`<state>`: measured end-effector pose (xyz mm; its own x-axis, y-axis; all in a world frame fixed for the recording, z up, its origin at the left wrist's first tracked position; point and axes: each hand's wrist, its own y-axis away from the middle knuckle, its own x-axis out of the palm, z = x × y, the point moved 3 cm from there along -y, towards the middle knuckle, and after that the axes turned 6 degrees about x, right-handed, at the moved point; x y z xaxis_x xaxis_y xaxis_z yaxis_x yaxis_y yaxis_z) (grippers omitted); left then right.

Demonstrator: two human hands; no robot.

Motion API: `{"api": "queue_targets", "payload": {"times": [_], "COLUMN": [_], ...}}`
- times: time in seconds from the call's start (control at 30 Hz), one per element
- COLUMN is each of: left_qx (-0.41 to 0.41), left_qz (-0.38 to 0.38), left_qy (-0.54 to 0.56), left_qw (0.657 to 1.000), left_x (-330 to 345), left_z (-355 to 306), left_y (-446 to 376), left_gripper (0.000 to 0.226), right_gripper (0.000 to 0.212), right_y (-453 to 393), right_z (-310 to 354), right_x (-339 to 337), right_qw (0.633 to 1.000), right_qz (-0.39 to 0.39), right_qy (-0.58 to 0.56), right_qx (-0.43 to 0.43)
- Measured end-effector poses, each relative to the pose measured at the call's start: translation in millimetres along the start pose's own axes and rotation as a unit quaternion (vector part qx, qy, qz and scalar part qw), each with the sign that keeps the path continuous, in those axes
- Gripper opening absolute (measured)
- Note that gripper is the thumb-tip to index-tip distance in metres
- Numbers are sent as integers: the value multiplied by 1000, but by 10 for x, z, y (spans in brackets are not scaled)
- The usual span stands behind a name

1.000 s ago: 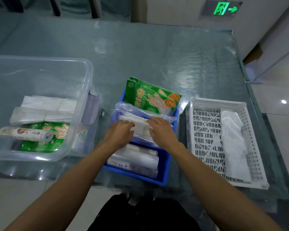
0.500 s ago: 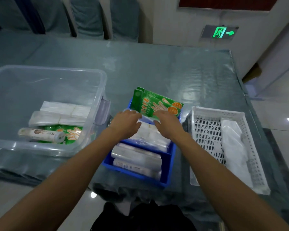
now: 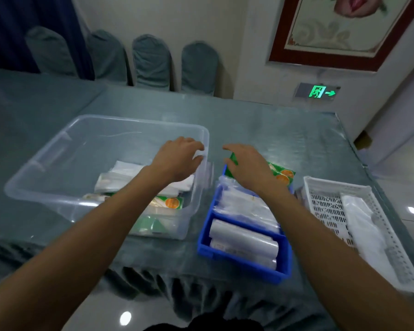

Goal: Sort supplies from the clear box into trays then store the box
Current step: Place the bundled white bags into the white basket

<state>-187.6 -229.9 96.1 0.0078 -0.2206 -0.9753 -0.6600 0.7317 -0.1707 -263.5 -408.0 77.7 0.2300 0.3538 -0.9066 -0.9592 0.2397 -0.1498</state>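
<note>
1. Clear plastic box (image 3: 58, 163) is seen on the table (image 3: 261, 130), left of the blue tray (image 3: 246, 266); white packets (image 3: 129, 173) & a green glove pack (image 3: 167, 203) are held inside it
2. L hand (image 3: 177, 161) is raised over the box's side nearest the blue tray, fingers (image 3: 196, 145) curled & slightly apart, nothing gripped
3. R hand (image 3: 246, 167) is held over the blue tray's far end, fingers (image 3: 230, 147) spread loosely, nothing clasped
4. Blue tray is filled w/ clear bagged items (image 3: 244, 206), rolls (image 3: 244, 244) at its near end, green glove packs (image 3: 281, 174) at its far end, partly hidden by the R hand
5. White slotted tray (image 3: 320, 206) is set right of the blue tray, white packets (image 3: 366, 230) lying in it
</note>
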Motion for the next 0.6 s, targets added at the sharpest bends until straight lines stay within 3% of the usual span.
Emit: {"api": "queue_targets", "payload": {"times": [0.27,0.6], "left_qx": [-67,-138], "left_qz": [27,68], "left_qy": [-1,23], "left_qw": [997,988], "left_x": [-165,23], "left_z": [1101,2133], "left_y": [796,1071], "left_gripper": [36,35], "right_gripper": [42,42], "right_y": [-56,-598], "right_z": [1101,1548], "right_x": [509,1295], "right_qw": [997,983], "right_qz": [49,162], "right_qy": [9,67], "right_qx": [-55,-59]}}
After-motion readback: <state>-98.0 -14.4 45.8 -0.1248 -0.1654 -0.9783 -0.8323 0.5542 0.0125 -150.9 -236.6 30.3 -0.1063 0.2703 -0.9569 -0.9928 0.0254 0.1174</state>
